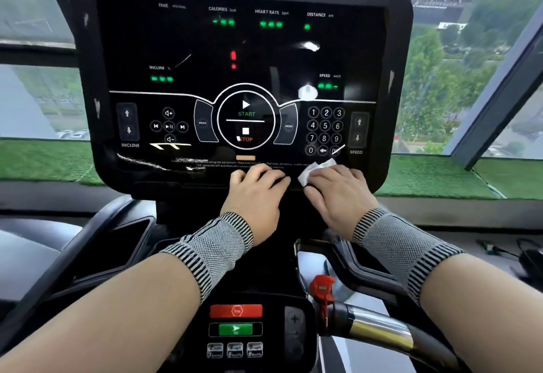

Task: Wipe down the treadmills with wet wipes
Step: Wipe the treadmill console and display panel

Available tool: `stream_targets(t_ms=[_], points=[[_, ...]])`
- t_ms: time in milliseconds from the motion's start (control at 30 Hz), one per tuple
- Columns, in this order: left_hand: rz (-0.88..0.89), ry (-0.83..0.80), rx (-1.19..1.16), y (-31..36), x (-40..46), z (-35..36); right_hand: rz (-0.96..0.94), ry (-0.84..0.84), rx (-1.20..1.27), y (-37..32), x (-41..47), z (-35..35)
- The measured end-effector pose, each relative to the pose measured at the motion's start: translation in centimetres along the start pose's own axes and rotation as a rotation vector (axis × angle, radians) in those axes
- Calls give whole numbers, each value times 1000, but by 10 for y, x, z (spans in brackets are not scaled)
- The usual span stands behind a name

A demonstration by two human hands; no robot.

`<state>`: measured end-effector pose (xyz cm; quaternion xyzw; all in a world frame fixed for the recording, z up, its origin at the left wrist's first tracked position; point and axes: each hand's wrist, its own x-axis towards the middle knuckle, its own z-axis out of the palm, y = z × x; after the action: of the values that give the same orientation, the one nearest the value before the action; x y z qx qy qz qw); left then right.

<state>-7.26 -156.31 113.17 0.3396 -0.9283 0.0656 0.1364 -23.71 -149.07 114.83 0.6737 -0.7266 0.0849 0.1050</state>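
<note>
The wiping of the console is in hand: the right hand presses a crumpled wet wipe on its lower edge, fingers curled over it. The left hand rests there flat, holding nothing. Next, I think, the wipe must travel along the edge

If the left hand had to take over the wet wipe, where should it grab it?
Pinch the crumpled white corner of the wet wipe that sticks out past the right hand, coming from the left. The rest lies under that hand, against the console's lower edge.
</note>
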Motion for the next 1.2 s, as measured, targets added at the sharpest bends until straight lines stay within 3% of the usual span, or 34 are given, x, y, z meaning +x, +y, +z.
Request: stream_targets(t_ms=[167, 367, 667, 1200], points=[[-2, 17, 1, 10, 5, 7, 21, -31, 37, -8, 6, -4], [54, 148, -2, 14, 12, 9, 64, 21, 72, 16, -7, -5], [45, 38, -18, 30, 20, 5, 69, 17, 88, 27, -11, -4], [43, 37, 52, 55, 26, 6, 153, 12, 73, 68, -35, -4]])
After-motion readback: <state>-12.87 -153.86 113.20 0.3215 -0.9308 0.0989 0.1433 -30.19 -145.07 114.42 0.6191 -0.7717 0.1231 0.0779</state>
